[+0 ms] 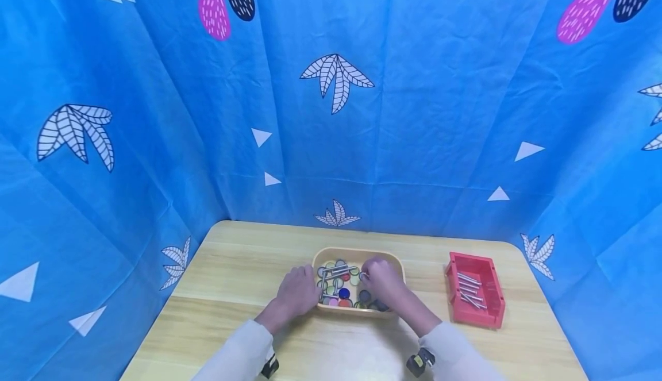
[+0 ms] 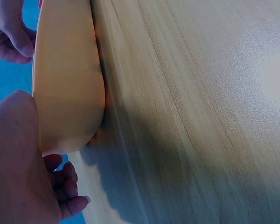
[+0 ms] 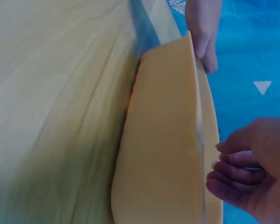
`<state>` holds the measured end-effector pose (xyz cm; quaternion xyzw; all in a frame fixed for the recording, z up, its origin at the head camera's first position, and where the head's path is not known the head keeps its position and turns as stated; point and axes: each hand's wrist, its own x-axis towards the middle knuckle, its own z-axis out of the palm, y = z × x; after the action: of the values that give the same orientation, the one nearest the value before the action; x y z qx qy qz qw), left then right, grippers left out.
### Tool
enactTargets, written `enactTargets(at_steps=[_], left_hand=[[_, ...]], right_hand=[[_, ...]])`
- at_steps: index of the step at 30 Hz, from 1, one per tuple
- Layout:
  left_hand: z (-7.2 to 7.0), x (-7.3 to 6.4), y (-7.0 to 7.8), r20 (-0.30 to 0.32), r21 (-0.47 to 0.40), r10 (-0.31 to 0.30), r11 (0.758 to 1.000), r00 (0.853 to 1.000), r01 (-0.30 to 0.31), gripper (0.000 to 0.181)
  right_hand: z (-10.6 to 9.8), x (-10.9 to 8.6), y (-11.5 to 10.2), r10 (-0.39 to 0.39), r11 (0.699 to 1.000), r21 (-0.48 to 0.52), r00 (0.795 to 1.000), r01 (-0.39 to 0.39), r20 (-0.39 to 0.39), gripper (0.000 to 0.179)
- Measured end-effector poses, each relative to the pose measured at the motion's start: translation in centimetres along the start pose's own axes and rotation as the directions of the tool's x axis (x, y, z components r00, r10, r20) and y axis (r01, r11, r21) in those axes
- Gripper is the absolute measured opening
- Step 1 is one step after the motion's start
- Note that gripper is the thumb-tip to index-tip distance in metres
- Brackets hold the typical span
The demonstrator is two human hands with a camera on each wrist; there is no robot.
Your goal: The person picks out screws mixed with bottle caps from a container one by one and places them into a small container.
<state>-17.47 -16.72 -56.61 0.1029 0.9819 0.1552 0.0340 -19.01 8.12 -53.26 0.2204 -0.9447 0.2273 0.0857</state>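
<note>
1. Your left hand (image 1: 300, 292) grips the left end of the tan tub (image 2: 67, 79), with the thumb along the rim and the fingers bent on the outer side.
2. Your right hand (image 1: 384, 280) is at the tub's right part, its fingers bent and close together. A glint of metal shows at the fingertips in the head view, but you cannot tell whether they pinch a bolt.
3. The silver bolts (image 1: 341, 270) lie crisscrossed in the left and middle of the tub, on top of coloured discs (image 1: 343, 293). The tub sits on the worktop (image 1: 248, 254) between your hands.
4. To your right, apart from the tub, a red bin (image 1: 476, 319) contains another group of bolts (image 1: 469, 290), lying roughly side by side.
5. Expect the bolts to be stiff, smooth and light enough for a fingertip pinch; they probably roll and slip on the discs. Take each one across the middle of its shank, or just under the head.
6. The discs look hard and slick, and some may be brittle, so press lightly among them.
7. The tub seems thin-walled and slightly springy; its rim is the best place to steady it.
</note>
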Motion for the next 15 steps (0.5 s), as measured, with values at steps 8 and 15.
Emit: enactTargets(at_steps=[8,15], left_hand=[[-0.1,-0.2,0.2,-0.015,-0.022,0.01,1.0,1.0,-0.01,0.03],[-0.2,0.0,0.0,-0.033,-0.004,0.04,0.999,0.999,-0.04,0.028]], right_hand=[[1.6,1.0,-1.1,0.045,0.996,0.07,0.996,-0.05,0.08,0.009],[2.9,1.8,-2.0,0.082,0.989,0.108,0.983,-0.101,0.167,0.024]])
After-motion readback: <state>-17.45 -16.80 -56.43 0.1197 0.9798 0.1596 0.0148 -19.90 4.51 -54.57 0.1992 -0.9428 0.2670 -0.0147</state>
